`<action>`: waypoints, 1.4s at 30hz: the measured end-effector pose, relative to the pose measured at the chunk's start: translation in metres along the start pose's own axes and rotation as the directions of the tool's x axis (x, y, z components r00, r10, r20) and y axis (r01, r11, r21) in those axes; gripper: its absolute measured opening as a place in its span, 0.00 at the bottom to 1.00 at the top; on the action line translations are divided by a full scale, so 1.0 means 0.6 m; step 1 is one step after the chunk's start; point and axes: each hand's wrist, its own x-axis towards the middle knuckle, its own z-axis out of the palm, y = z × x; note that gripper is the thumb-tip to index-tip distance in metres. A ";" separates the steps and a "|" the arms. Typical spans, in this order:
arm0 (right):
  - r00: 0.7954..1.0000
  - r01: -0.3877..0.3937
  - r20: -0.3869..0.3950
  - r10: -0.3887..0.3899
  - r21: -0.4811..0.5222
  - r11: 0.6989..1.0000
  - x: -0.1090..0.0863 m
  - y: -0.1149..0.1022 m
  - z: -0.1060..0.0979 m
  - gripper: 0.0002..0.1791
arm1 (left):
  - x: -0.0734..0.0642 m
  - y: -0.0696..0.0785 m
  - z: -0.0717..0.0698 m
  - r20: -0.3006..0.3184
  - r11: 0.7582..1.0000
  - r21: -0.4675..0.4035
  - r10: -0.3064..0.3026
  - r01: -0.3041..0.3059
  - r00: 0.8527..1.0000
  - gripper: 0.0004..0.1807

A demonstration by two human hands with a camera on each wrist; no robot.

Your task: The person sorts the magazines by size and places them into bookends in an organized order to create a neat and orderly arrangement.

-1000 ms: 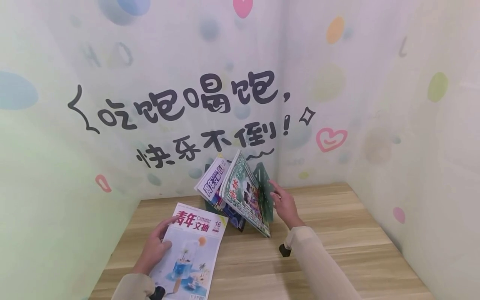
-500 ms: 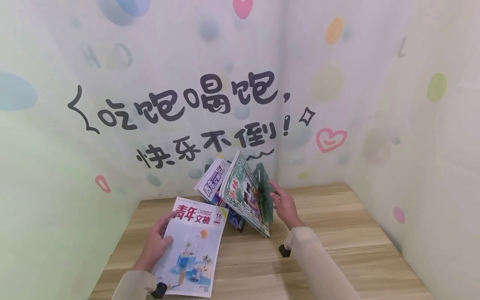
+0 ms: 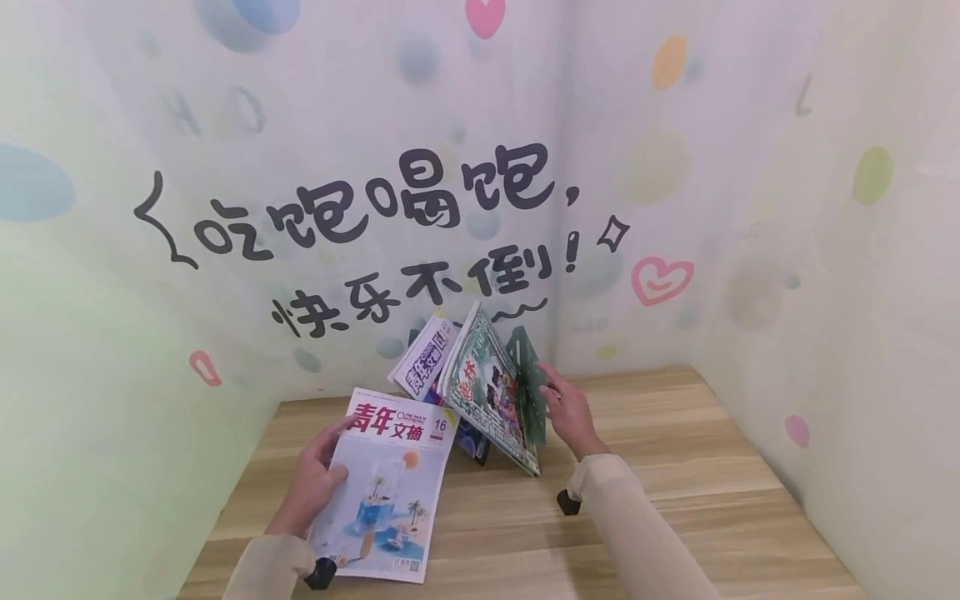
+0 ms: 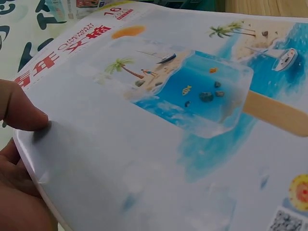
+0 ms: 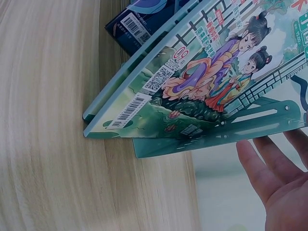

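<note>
My left hand point(image 3: 309, 492) grips the left edge of a magazine point(image 3: 375, 492) with a popsicle beach cover, thumb on the cover and fingers behind. In the left wrist view the thumb point(image 4: 21, 110) presses on that cover point(image 4: 130, 159). With extended fingers, my right hand point(image 3: 573, 419) touches the outer side of a green bookend panel point(image 3: 536, 392). The right wrist view shows those fingers point(image 5: 255, 166) against the slotted panel point(image 5: 168, 146); the thumb is hidden. A green illustrated magazine point(image 3: 487, 379) leans tilted beside the panel. Left of it slants a purple-titled magazine point(image 3: 426, 367), partly covered.
The wood-grain table point(image 3: 652, 500) meets a patterned wall point(image 3: 360, 75) with large black lettering at the back. Another wall stands close on each side. A black wrist mount point(image 3: 570, 502) sits below the right cuff.
My left hand and its magazine have risen slightly, moving away from me, and the magazine's upper right corner covers more of the purple-titled one. The right hand and standing magazines look unchanged.
</note>
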 end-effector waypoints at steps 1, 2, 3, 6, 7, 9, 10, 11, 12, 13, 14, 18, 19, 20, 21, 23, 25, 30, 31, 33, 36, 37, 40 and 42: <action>1.000 0.001 0.000 -0.001 0.001 1.000 0.000 0.000 0.000 0.25 | 0.001 0.001 -0.001 0.001 1.000 0.002 0.005 -0.005 1.000 0.40; 1.000 0.002 0.000 -0.002 0.003 1.000 0.000 0.000 0.000 0.25 | 0.002 0.003 -0.001 0.002 1.000 0.013 0.009 -0.009 1.000 0.41; 1.000 0.002 0.000 -0.002 0.005 1.000 0.000 -0.001 0.000 0.25 | 0.002 0.005 -0.002 0.002 1.000 0.027 0.011 -0.011 1.000 0.40; 1.000 -0.001 0.001 0.001 0.008 1.000 0.000 -0.002 -0.001 0.25 | 0.003 0.009 -0.004 0.002 0.997 0.072 0.003 -0.004 1.000 0.39; 1.000 -0.004 0.001 0.004 0.009 1.000 -0.001 -0.002 -0.001 0.25 | 0.003 0.009 -0.005 0.004 0.996 0.085 0.000 0.000 1.000 0.39; 1.000 -0.010 0.003 0.010 0.008 1.000 -0.001 -0.003 -0.001 0.25 | 0.004 0.010 -0.006 0.012 0.994 0.107 -0.010 0.009 1.000 0.38; 1.000 -0.014 0.003 0.014 0.007 1.000 -0.001 -0.003 -0.001 0.25 | 0.004 0.010 -0.007 0.018 0.993 0.115 -0.010 0.007 1.000 0.38; 1.000 -0.017 0.003 0.017 0.006 1.000 -0.001 -0.004 -0.001 0.25 | 0.005 0.009 -0.008 0.023 0.993 0.122 -0.008 0.005 1.000 0.38; 1.000 -0.018 0.004 0.018 0.005 1.000 -0.001 -0.004 -0.001 0.25 | 0.005 0.009 -0.008 0.029 0.992 0.129 -0.004 0.000 1.000 0.38; 1.000 -0.020 0.005 0.020 0.004 1.000 -0.001 -0.005 -0.001 0.25 | 0.006 0.009 -0.009 0.032 0.991 0.135 0.000 -0.004 0.999 0.38; 1.000 -0.023 0.005 0.023 0.001 1.000 -0.001 -0.005 -0.001 0.25 | 0.006 0.009 -0.010 0.038 0.990 0.142 0.004 -0.009 0.999 0.39; 1.000 -0.024 0.005 0.024 0.002 1.000 -0.001 -0.006 -0.001 0.25 | 0.007 0.012 -0.013 0.056 0.989 0.148 0.006 -0.014 0.998 0.40; 1.000 -0.022 0.006 0.022 0.003 1.000 -0.001 -0.006 0.000 0.25 | 0.007 0.013 -0.014 0.059 0.990 0.142 0.001 -0.010 0.998 0.40; 1.000 -0.021 0.006 0.021 0.002 1.000 -0.001 -0.006 0.000 0.25 | 0.007 0.014 -0.014 0.067 0.990 0.138 -0.006 -0.003 0.998 0.41; 1.000 -0.019 0.005 0.019 0.002 1.000 -0.001 -0.006 0.000 0.25 | 0.007 0.014 -0.014 0.071 0.991 0.131 -0.014 0.004 0.997 0.41; 1.000 -0.015 0.004 0.015 0.003 1.000 -0.001 -0.005 -0.001 0.25 | 0.006 0.015 -0.015 0.078 0.992 0.122 -0.026 0.017 0.997 0.42; 1.000 -0.013 0.002 0.013 0.003 1.000 0.000 -0.005 -0.001 0.25 | 0.007 0.014 -0.015 0.077 0.993 0.116 -0.036 0.027 0.996 0.42; 1.000 -0.013 0.000 0.013 0.004 1.000 0.000 -0.004 -0.001 0.25 | 0.007 0.016 -0.016 0.062 0.996 0.084 -0.028 0.023 0.998 0.43; 1.000 -0.012 0.000 0.012 0.004 1.000 0.000 -0.004 -0.001 0.25 | 0.008 0.017 -0.016 0.057 0.997 0.078 -0.026 0.022 0.998 0.43; 1.000 -0.010 0.000 0.010 0.005 1.000 0.000 -0.004 -0.001 0.25 | 0.009 0.018 -0.015 0.044 0.998 0.055 -0.028 0.026 0.999 0.43; 1.000 -0.013 0.000 0.013 0.009 1.000 -0.001 -0.004 -0.001 0.25 | 0.011 0.021 -0.012 0.023 0.999 0.031 -0.037 0.036 0.999 0.44; 1.000 -0.016 0.000 0.016 0.011 1.000 -0.001 -0.005 -0.001 0.25 | 0.011 0.022 -0.012 0.016 0.999 0.029 -0.039 0.038 0.999 0.43; 1.000 -0.027 0.002 0.027 0.012 1.000 -0.001 -0.006 -0.001 0.25 | 0.012 0.022 -0.009 -0.002 0.999 0.022 -0.047 0.047 0.999 0.43; 1.000 -0.029 0.007 0.029 0.011 1.000 0.000 -0.006 -0.001 0.25 | 0.012 0.022 -0.007 -0.014 0.999 0.015 -0.047 0.047 0.999 0.43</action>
